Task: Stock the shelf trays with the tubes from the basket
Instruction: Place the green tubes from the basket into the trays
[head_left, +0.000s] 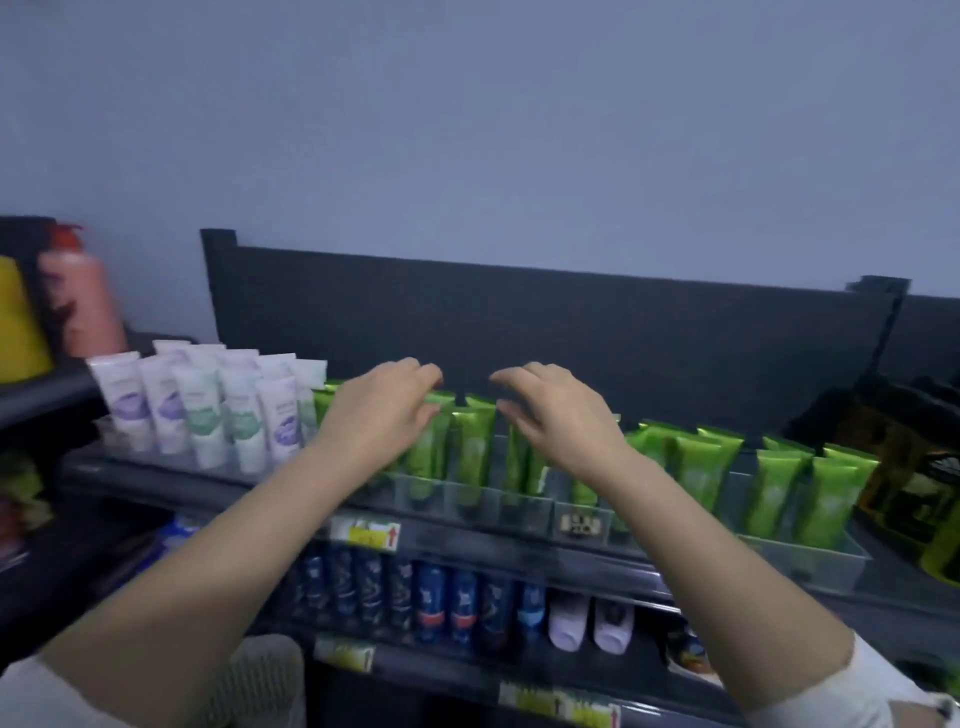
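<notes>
Head view: my left hand (384, 410) and right hand (558, 415) curl over the green tubes (472, 447) standing in the clear tray (470, 508). I cannot tell if either hand grips one. I'm probably seating 2 rows; next, fill the gaps.

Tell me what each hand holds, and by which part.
Cannot be told. The left hand and right hand curl over the top edges of upright green tubes; no clear pinch shows.
</notes>
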